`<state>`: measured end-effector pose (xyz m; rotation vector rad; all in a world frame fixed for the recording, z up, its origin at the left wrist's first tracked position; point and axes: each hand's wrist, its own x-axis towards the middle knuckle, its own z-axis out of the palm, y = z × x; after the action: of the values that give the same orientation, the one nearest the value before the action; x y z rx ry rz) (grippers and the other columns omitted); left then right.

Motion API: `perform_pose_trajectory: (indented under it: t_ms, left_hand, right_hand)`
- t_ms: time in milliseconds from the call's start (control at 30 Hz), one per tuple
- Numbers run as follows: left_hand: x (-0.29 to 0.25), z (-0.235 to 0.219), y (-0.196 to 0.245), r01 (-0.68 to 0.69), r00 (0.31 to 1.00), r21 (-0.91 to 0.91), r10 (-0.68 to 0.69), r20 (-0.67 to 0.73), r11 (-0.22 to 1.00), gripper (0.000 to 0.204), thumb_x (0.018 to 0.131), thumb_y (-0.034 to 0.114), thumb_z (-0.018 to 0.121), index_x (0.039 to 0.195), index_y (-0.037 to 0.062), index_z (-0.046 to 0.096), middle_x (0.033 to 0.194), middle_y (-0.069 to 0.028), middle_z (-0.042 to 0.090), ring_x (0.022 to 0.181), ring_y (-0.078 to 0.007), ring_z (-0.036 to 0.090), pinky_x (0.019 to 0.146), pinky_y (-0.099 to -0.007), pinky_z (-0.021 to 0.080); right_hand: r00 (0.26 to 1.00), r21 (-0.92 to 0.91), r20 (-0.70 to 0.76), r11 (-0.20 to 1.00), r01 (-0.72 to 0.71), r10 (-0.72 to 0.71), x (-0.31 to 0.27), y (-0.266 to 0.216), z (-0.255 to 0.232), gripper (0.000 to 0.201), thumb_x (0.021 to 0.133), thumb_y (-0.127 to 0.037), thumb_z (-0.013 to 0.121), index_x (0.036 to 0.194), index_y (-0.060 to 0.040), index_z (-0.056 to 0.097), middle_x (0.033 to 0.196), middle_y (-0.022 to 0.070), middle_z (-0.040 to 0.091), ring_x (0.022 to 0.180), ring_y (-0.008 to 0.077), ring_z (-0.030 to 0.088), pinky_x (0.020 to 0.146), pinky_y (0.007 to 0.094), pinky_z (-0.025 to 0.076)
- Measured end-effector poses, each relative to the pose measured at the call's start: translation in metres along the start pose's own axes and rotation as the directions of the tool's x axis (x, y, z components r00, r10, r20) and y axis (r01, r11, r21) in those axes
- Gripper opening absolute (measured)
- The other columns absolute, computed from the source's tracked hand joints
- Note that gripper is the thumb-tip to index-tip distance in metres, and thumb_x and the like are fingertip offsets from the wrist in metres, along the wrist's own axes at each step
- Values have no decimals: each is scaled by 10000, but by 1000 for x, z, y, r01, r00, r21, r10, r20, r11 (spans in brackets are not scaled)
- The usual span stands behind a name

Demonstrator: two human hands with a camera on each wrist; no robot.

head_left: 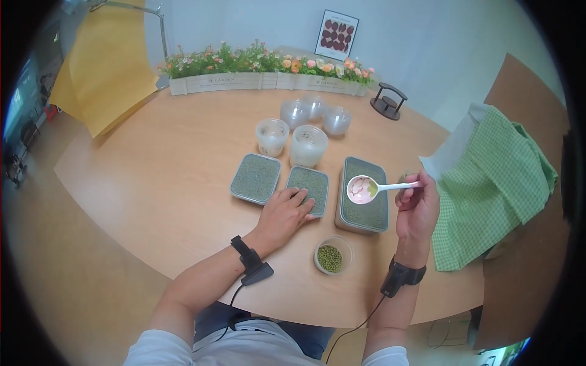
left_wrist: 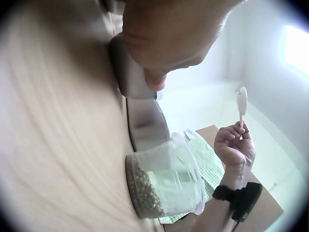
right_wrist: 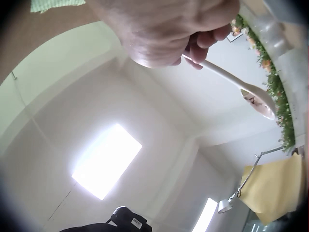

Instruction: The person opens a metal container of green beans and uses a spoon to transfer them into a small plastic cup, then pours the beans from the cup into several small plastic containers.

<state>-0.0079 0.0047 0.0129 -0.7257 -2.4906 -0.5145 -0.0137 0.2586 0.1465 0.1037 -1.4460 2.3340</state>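
Observation:
My right hand [head_left: 419, 207] grips the handle of a white spoon [head_left: 362, 190], its bowl above a large lidded container [head_left: 365, 213] filled with grey-green material. The same spoon [right_wrist: 258, 101] extends from my right hand [right_wrist: 178, 29] in the right wrist view. My left hand [head_left: 282, 218] rests with spread fingers on the smaller middle container [head_left: 309, 183]; another similar one [head_left: 256, 177] is to its left. A clear cup [head_left: 332, 255] of green beans stands near the front; in the left wrist view the cup [left_wrist: 169, 179] is beside my left hand [left_wrist: 174, 34].
Two frosted tubs [head_left: 272, 136] and several clear cups [head_left: 337, 121] stand behind the containers. Flower planters [head_left: 223, 82] line the back edge, with a dark stand [head_left: 389, 101] at their right. A green checked cloth [head_left: 488, 183] lies at the right, yellow paper [head_left: 107, 67] at the left.

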Motion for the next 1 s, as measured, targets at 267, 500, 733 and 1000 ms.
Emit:
perform_pose_trajectory:
  t_ms: [267,500,733,1000]
  left_hand:
    - [1,-5,5,39,999,-31,-39,-2,999,369,934,311,671,1210,67,695,1304,-127,637,1202,-308,560,968,-424,452]
    - [-3,-6,-5,46,976,-269,-100,-192,962,371,980,178,628,1298,-14,608,1280,-209,628,1139,-387,607,971,-437,490]
    - [-14,-8,-10,83,951,-370,-184,-247,925,395,1022,120,548,1370,-59,498,1287,-242,608,1148,-412,593,986,-450,482]
    - [-14,-6,-11,96,944,-412,-214,-252,906,380,1028,118,536,1361,-62,505,1298,-246,601,1152,-411,590,987,-451,475]
  right_hand:
    - [997,-362,71,931,42,-17,2,7,2,280,991,-227,611,863,-1,717,637,6,613,519,47,511,477,192,410]
    - [997,-413,65,909,59,-35,2,11,3,248,981,-206,631,909,7,738,666,13,641,541,44,544,499,184,426]
    - [977,-525,163,850,-34,140,6,41,1,227,974,-205,645,966,2,739,740,28,675,607,70,611,528,197,459]
    - [948,-599,239,800,-27,210,3,72,3,291,987,-273,661,1007,5,745,788,30,691,677,76,648,539,220,486]
